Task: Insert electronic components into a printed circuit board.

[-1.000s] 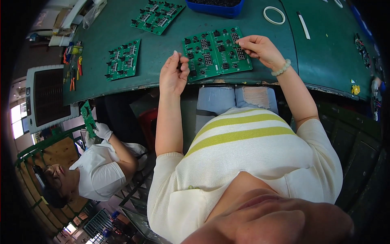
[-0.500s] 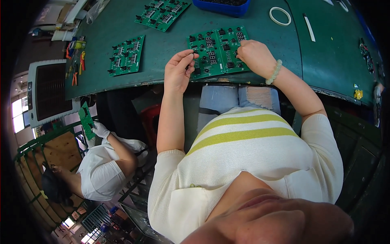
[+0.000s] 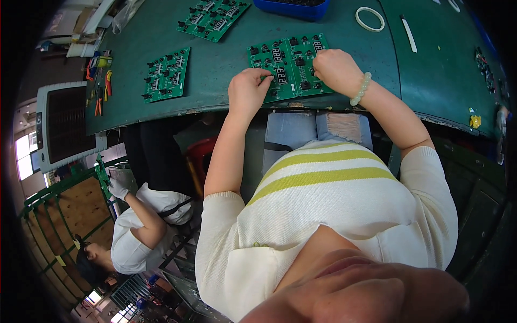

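Note:
A green circuit board panel (image 3: 293, 81) with black digit displays and small black parts lies at the table's near edge. Over its left side, my left hand (image 3: 249, 89) has thumb and forefinger pinched together at the board's surface; whatever is between them is too small or hidden to name. At the panel's right side rests my right hand (image 3: 336, 70), its fingers curled down onto the board and their tips hidden from view. A pale green bead bracelet (image 3: 362, 89) circles my right wrist.
Similar boards lie to the left (image 3: 167, 75) and far left (image 3: 214, 19). A blue tray (image 3: 293, 9) of small dark parts stands behind the panel. To the right are a white tape ring (image 3: 370, 19) and a white strip (image 3: 409, 35). Pliers (image 3: 98, 101) lie leftmost. A gloved co-worker (image 3: 137, 237) holds a board.
My left hand has moved right, from the panel's left edge onto its surface. My right hand stays nearly in place. The co-worker has leaned and shifted the held board left and down.

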{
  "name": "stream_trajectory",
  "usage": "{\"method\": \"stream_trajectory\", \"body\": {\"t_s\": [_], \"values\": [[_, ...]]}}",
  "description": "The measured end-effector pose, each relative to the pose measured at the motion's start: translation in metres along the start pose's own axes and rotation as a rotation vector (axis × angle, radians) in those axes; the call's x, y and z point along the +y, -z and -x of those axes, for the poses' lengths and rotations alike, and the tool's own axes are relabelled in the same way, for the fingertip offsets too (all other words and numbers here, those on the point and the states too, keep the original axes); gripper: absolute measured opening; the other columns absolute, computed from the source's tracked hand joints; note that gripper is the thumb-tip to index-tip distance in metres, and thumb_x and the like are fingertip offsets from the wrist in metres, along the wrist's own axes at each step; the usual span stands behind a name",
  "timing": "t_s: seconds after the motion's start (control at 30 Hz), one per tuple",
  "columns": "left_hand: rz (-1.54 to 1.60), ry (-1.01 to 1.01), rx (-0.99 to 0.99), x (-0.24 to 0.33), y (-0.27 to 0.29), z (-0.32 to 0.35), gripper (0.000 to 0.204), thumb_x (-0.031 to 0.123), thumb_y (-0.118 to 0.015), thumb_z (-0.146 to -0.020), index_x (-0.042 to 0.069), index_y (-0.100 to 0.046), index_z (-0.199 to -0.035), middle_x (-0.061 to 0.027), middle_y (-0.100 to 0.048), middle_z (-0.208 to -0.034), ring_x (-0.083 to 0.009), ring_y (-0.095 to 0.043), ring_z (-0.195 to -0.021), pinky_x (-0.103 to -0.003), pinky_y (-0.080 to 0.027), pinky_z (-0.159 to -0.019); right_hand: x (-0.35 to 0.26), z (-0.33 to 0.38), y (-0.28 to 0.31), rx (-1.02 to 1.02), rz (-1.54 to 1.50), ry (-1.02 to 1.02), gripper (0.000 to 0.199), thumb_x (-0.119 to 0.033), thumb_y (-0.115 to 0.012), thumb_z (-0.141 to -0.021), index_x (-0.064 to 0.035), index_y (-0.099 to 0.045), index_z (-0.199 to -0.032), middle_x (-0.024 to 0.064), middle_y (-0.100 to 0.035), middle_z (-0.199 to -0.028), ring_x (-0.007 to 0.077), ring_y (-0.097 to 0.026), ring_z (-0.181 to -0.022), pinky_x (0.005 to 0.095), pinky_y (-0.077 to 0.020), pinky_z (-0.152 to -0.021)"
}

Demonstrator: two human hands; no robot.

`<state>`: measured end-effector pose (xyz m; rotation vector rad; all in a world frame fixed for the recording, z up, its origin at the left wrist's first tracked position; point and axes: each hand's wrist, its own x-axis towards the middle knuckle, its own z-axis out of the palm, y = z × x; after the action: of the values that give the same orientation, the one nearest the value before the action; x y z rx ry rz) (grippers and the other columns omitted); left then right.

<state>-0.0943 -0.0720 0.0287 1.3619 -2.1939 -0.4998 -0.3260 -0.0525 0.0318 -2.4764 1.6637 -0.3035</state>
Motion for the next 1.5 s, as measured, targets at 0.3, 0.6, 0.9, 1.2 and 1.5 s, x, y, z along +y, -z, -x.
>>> {"method": "stream_trajectory", "body": {"t_s": [0.3, 0.6, 0.9, 1.2, 1.5], "values": [[1.239, 0.511, -0.135, 0.014, 0.005, -0.010, 0.012, 0.015, -0.063, -0.085, 0.004, -0.061, -0.085, 0.0080, -0.043, -0.059, -0.0011, -0.031, -0.046, -0.019, -0.023, -0.042, -0.022, 0.000, 0.011, 0.522, -0.780, -0.010, 0.015, -0.017, -0.071, -0.073, -0.0078, -0.069, -0.085, 0.0031, -0.041, -0.058, 0.0142, -0.041, -0.052, 0.0279, -0.0338, -0.048], [1.523, 0.543, -0.164, 0.010, 0.012, -0.001, 0.010, 0.013, -0.061, -0.086, 0.003, -0.061, -0.085, 0.0068, -0.042, -0.061, -0.0030, -0.031, -0.048, -0.020, -0.022, -0.043, -0.050, -0.023, 0.003, 0.605, -0.611, 0.251, 0.011, -0.014, -0.070, -0.072, -0.0086, -0.068, -0.082, 0.0039, -0.046, -0.063, 0.0159, -0.046, -0.054, 0.0285, -0.0370, -0.048], [1.474, 0.607, 0.099, -0.003, 0.028, 0.018, 0.024, 0.011, -0.048, -0.092, -0.003, -0.050, -0.111, -0.0046, -0.052, -0.075, -0.0071, -0.041, -0.061, -0.019, -0.030, -0.047, -0.043, -0.037, -0.022, 0.209, -0.334, 0.276, 0.009, -0.015, -0.063, -0.073, -0.0057, -0.064, -0.074, 0.0075, -0.055, -0.073, 0.0251, -0.057, -0.070, 0.0363, -0.0463, -0.061], [1.438, 0.511, 0.004, -0.019, 0.024, 0.041, 0.017, 0.016, -0.052, -0.092, -0.001, -0.058, -0.095, -0.0053, -0.060, -0.076, -0.0045, -0.038, -0.054, -0.018, -0.028, -0.045, -0.061, -0.059, -0.018, 0.003, -0.048, 0.292, 0.007, -0.005, -0.060, -0.067, -0.0007, -0.063, -0.071, 0.0175, -0.063, -0.073, 0.0336, -0.063, -0.070, 0.0413, -0.0514, -0.059], [0.971, 0.388, 0.034, -0.011, 0.008, 0.048, 0.014, 0.007, -0.064, -0.082, -0.001, -0.062, -0.093, -0.0001, -0.059, -0.072, -0.0009, -0.043, -0.058, -0.016, -0.033, -0.048, -0.070, -0.063, -0.006, -0.144, -0.058, 0.110, 0.012, -0.008, -0.062, -0.067, -0.0026, -0.066, -0.077, 0.0188, -0.064, -0.076, 0.0351, -0.064, -0.076, 0.0401, -0.0520, -0.064]]}}
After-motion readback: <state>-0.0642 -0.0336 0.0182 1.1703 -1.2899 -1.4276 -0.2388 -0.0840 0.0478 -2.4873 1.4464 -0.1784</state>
